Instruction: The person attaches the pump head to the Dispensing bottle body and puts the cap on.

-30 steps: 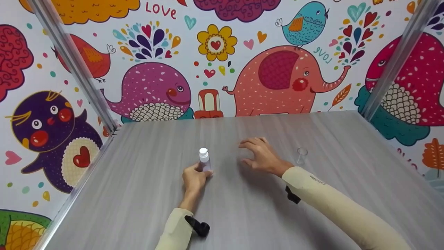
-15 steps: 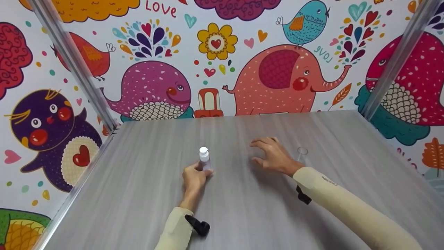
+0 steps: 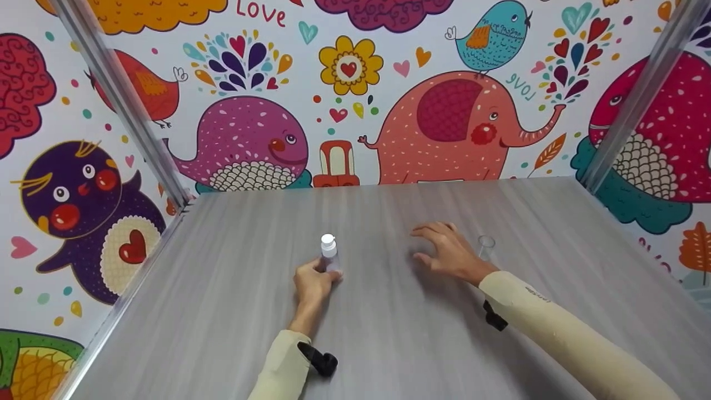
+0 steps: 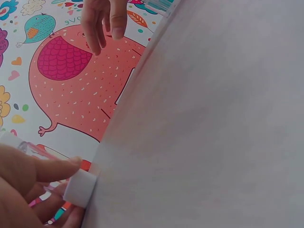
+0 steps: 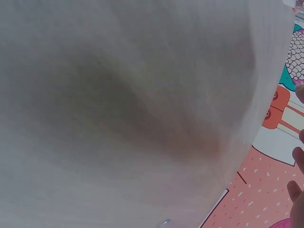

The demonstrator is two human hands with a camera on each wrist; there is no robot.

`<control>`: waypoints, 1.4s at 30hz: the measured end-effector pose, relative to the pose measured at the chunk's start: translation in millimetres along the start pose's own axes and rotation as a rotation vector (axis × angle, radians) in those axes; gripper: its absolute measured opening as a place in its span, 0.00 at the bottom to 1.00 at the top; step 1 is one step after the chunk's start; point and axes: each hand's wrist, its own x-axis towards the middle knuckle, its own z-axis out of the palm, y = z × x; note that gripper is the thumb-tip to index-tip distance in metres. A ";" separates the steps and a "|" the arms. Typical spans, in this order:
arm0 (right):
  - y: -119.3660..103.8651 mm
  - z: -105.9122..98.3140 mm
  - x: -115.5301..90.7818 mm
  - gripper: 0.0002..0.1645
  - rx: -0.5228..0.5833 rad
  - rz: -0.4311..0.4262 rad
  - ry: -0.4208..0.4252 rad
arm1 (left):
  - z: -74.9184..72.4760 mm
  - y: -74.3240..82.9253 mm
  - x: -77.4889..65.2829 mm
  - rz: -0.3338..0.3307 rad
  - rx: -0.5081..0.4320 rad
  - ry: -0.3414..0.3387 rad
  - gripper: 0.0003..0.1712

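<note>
A small clear bottle [image 3: 329, 251] with a white cap stands upright on the table, left of the middle in the head view. My left hand [image 3: 312, 286] grips its lower part, thumb on the near side. The left wrist view shows the white base [image 4: 80, 188] under the fingers. My right hand [image 3: 451, 254] hovers over the table to the right, fingers loosely bent around nothing; their fingertips [image 5: 298, 156] show at the right wrist view's edge. Just beyond its wrist is a small clear glass cup [image 3: 486, 248], its lower part hidden by the hand.
The grey wood-grain table [image 3: 377, 333] reaches back to a wall [image 3: 389, 161] printed with cartoon animals. Metal posts [image 3: 130, 111] rise at both back corners. Black wrist cameras [image 3: 319, 359] sit on the cream sleeves.
My right hand has moved to the right, away from the bottle and closer to the glass cup, covering part of it. My left hand and the bottle have stayed in place.
</note>
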 end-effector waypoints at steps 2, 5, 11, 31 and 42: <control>1.6 -1.6 -1.4 0.25 0.011 0.024 0.000 | -0.1 0.2 -0.5 -0.005 -0.006 -0.003 0.19; 4.1 -4.1 -2.9 0.24 0.029 0.064 -0.011 | -0.5 0.3 -0.7 -0.009 -0.006 -0.002 0.19; 9.8 -10.0 -8.1 0.25 0.042 0.132 -0.034 | 0.3 0.4 0.9 -0.019 0.000 0.006 0.17; 31.7 -24.6 -26.0 0.24 0.011 0.220 -0.056 | 0.1 -0.2 2.6 -0.014 -0.008 -0.006 0.18; 45.2 -34.1 -33.6 0.24 -0.014 0.285 -0.025 | -0.8 0.5 1.6 -0.030 -0.003 -0.018 0.17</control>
